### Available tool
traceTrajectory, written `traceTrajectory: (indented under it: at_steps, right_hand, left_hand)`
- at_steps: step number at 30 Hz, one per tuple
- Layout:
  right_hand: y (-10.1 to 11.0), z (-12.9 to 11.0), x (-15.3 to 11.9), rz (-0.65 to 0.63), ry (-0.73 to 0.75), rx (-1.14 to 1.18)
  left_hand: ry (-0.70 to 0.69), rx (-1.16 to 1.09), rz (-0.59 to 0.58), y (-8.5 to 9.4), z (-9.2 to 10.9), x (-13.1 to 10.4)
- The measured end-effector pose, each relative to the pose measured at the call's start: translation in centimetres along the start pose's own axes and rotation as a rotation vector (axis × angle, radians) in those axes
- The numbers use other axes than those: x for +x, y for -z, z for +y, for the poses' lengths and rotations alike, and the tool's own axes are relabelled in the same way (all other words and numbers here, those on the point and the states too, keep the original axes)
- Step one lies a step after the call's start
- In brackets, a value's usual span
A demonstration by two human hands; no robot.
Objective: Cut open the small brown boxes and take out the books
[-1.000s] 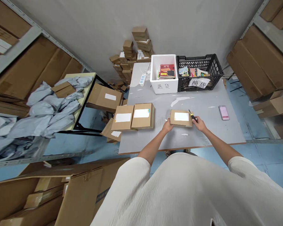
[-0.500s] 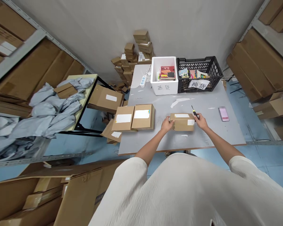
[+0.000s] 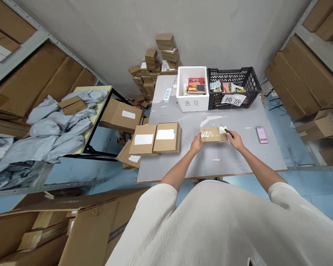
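Note:
A small cardboard box [image 3: 213, 135] with shiny clear tape across its face is held over the grey table [image 3: 183, 168]. My left hand [image 3: 197, 143] grips its left end, fingers closed round the edge. In my right hand [image 3: 235, 140] is a utility knife [image 3: 228, 132], its tip pointing up and left across a white label at the box's right end. Whether the blade touches the cardboard I cannot tell. Two flat cardboard boxes with white labels, a left one [image 3: 141, 148] and a right one [image 3: 165, 146], lie side by side to the left.
At the table's back stand a white foam box [image 3: 192, 103] holding books and a black plastic crate [image 3: 233, 101]. A power strip [image 3: 168, 95] and a pink phone [image 3: 262, 135] lie on the table. Grey parcels [image 3: 50, 127] cover a side table; a large open carton [image 3: 91, 232] is lower left.
The small box has been turned, so its taped face now shows. The knife has tilted lower, its tip now over the box's right end.

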State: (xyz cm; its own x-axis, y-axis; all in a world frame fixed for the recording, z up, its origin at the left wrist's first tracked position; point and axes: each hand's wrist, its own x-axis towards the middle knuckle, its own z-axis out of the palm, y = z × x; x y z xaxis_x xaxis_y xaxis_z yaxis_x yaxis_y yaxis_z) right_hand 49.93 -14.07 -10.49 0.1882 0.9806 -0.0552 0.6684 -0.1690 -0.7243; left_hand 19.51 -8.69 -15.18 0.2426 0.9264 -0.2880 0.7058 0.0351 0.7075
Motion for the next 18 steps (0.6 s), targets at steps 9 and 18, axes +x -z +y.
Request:
traceTrajectory:
  at_steps: [9, 18]
  right_hand:
    - [0.1, -4.7, 1.2, -0.365, 0.065, -0.136]
    - [-1.3, -7.3, 5.0, -0.444, 0.316, -0.529]
  left_hand:
    - [-0.011, -0.053, 0.095, -0.1, 0.5, 1.2]
    - [-0.051, -0.127, 0.063, 0.3, -0.3, 1.9]
